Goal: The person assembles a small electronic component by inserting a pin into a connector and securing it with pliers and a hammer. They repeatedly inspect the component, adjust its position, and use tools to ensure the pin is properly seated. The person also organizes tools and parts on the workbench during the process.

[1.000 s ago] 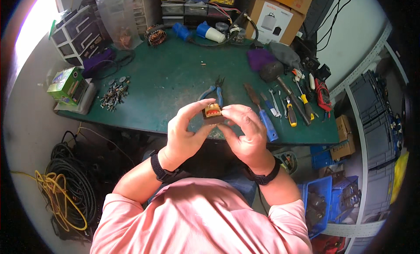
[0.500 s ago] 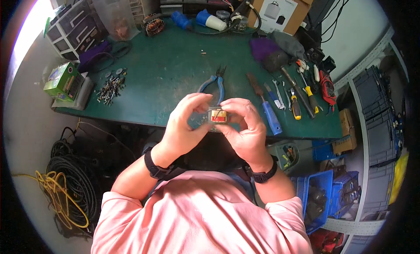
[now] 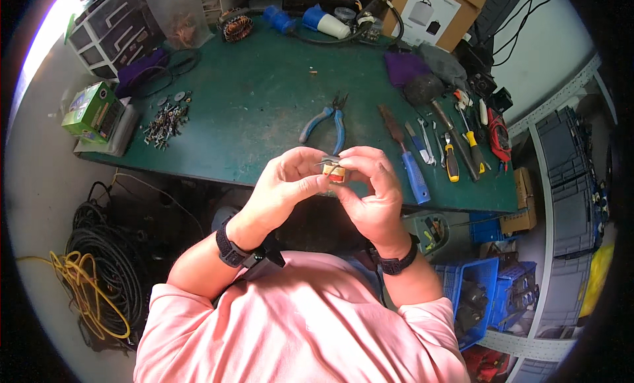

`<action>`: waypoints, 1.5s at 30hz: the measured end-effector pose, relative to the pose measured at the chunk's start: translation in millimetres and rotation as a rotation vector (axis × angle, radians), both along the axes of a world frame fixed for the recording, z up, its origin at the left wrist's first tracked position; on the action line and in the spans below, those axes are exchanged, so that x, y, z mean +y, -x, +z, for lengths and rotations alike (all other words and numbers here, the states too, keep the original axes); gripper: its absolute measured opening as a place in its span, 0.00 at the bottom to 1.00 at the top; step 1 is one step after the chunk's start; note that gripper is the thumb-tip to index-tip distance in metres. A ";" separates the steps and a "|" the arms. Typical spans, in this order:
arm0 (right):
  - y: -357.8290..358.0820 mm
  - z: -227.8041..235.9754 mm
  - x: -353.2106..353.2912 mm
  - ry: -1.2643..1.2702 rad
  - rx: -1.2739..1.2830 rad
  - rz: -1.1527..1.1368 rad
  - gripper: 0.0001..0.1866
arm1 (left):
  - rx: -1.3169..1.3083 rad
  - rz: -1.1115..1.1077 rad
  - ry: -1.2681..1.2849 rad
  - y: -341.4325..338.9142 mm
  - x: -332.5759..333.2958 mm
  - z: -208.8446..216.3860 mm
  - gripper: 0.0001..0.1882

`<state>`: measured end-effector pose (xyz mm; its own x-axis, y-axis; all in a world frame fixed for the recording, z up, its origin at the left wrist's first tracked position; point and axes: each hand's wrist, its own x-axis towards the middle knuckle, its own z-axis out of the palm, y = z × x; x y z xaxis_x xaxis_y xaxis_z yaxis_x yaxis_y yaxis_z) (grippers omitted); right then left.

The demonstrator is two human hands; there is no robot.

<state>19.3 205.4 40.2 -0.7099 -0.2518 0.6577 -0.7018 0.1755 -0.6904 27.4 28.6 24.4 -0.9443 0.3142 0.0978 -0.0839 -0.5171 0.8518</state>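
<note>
Between my two hands, just off the front edge of the workbench, is a small transformer (image 3: 335, 174) with a yellow and red wrapped middle and dark wire leads at its top. My left hand (image 3: 290, 181) pinches it from the left, thumb across its side. On the other side my right hand (image 3: 373, 181) grips it between thumb and fingers. The fingertips cover parts of its edges. Just beyond the hands lie blue-handled pliers (image 3: 339, 127), jaws pointing away and handles spread.
Right of the pliers lie a blue-handled scraper (image 3: 413, 175), screwdrivers (image 3: 451, 160), wrenches (image 3: 428, 142) and a hammer (image 3: 456, 139). A pile of screws (image 3: 165, 125) and a green box (image 3: 94, 113) occupy the left. Blue crates (image 3: 477, 294) stand below right; coiled cables (image 3: 109, 271) lie below left.
The transformer has turned and tilted in my fingers, so less of its yellow and red face shows. My left thumb has moved up onto its side. The whole view has shifted slightly.
</note>
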 end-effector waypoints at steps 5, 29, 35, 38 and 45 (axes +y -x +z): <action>-1.8 2.0 -3.3 0.069 -0.126 0.010 0.23 | 0.000 0.023 -0.053 2.1 1.2 -6.0 0.17; -0.2 -3.6 12.5 0.141 -0.254 0.149 0.22 | 0.279 0.101 0.121 -1.6 3.0 -15.7 0.18; -1.2 -3.1 14.7 0.064 -0.135 0.067 0.20 | 0.267 0.117 0.138 -5.3 5.4 -13.8 0.20; -1.9 -3.1 14.6 0.045 -0.084 0.039 0.20 | 0.282 0.121 0.155 -6.1 5.5 -11.7 0.20; -5.2 -5.2 12.1 0.139 -0.170 0.089 0.20 | 0.289 0.166 0.213 -8.7 5.8 -11.7 0.19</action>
<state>24.4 217.5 35.0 -0.7927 -0.2336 0.5631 -0.5817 0.0136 -0.8133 36.1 34.4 12.6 -0.9272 0.2010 0.3161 0.2451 -0.3127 0.9177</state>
